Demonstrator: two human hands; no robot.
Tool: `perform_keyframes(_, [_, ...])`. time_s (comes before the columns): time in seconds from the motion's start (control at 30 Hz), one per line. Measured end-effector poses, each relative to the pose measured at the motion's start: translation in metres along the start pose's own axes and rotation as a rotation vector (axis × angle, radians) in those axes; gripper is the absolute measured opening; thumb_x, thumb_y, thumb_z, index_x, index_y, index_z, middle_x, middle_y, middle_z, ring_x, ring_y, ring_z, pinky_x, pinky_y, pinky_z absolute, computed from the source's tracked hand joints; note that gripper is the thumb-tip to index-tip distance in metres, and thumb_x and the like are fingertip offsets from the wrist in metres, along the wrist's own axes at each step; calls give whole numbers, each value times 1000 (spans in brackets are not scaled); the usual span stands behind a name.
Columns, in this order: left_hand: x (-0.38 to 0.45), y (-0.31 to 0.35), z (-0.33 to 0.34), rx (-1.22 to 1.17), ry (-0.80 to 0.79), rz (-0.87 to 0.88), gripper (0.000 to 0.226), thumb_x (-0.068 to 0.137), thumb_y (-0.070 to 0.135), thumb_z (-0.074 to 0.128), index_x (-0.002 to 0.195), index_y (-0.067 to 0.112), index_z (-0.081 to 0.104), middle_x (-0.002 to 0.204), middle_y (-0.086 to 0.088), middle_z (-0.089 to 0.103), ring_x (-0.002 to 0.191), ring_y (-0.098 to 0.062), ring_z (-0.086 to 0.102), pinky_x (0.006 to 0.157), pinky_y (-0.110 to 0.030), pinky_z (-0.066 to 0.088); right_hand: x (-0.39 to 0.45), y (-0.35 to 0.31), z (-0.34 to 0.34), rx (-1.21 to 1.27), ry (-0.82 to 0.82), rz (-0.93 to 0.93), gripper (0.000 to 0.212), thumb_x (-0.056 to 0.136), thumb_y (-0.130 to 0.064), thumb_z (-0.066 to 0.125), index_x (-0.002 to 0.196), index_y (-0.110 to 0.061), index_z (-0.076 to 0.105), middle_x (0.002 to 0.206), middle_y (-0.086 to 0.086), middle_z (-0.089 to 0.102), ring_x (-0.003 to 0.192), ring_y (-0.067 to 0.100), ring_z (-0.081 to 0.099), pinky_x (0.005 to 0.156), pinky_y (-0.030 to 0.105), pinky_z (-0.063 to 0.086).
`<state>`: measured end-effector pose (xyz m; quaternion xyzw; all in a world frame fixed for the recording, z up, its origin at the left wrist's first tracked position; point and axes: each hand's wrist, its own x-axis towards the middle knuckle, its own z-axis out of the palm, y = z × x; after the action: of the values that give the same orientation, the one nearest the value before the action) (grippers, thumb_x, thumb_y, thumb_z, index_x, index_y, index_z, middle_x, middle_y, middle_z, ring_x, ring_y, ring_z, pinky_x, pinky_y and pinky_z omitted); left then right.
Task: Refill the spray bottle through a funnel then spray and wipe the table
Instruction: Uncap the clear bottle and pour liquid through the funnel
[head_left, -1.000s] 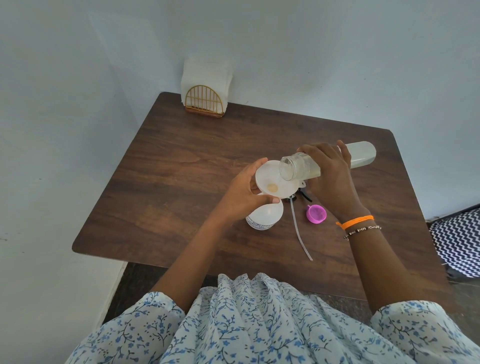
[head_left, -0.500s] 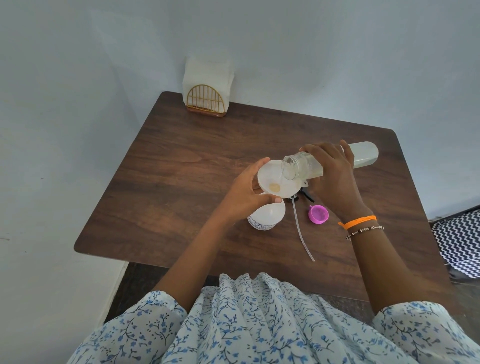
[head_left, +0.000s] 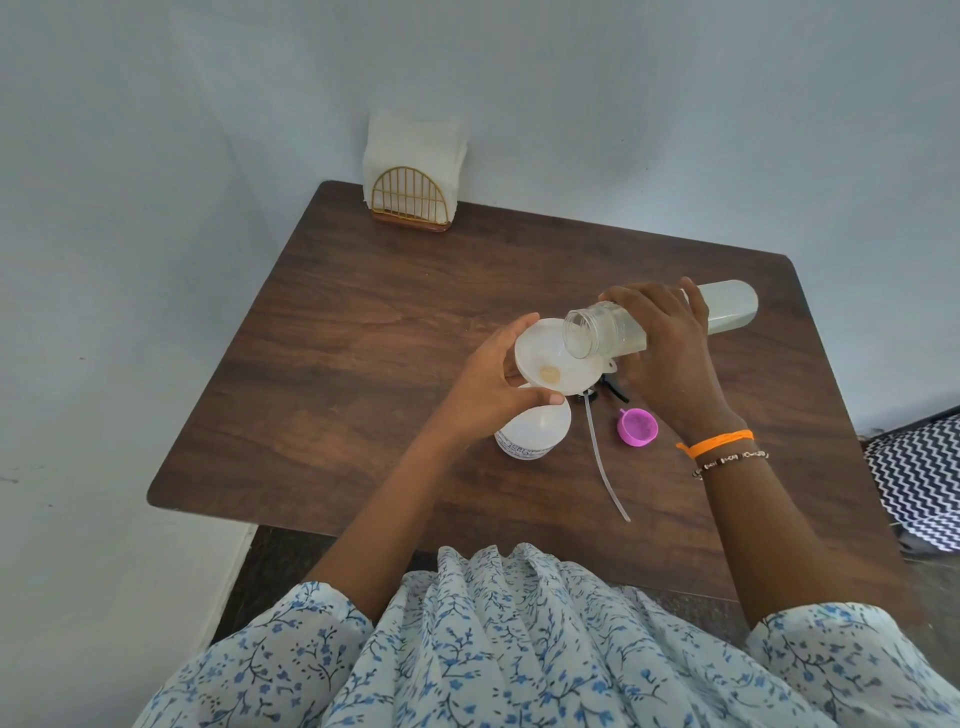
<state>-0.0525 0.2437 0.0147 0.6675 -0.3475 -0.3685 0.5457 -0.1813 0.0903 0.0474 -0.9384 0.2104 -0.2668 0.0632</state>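
Observation:
A white funnel (head_left: 545, 358) stands in the neck of a white spray bottle (head_left: 530, 434) on the brown table (head_left: 363, 322). My left hand (head_left: 488, 384) grips the funnel's rim from the left. My right hand (head_left: 665, 353) grips a clear refill bottle (head_left: 727, 306), tipped on its side with its open mouth over the funnel. The spray head with its thin tube (head_left: 602, 457) lies on the table to the right of the spray bottle, partly hidden by the funnel.
A pink cap (head_left: 637, 427) lies beside the tube. A gold wire holder with white napkins (head_left: 410, 192) stands at the table's far left corner, against the wall. A zigzag-patterned fabric (head_left: 919, 483) shows at the right edge.
The refill bottle has shifted slightly to the right and stays tipped over the funnel. My left hand has kept its hold on the funnel.

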Motion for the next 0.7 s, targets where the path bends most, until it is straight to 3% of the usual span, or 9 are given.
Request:
perform_keyframes(0.6, [-1,0,0,-3,-3,-8,89,68,9,82,142,25,36,141,3,43,124,-15,48,94,-21,45,0,0,0,2,0,2,56,59,6,77,110,-13,62,107,6,63,103,26,56,111,50,18])
perform_keyframes(0.7, [-1,-1,0,-1,-2,-5,89,67,10,83,142,25,36,141,3,44,122,-13,48,88,-14,46,0,-1,0,-1,-4,5,57,58,5,78,110,-12,62,107,6,63,104,27,56,111,50,18])
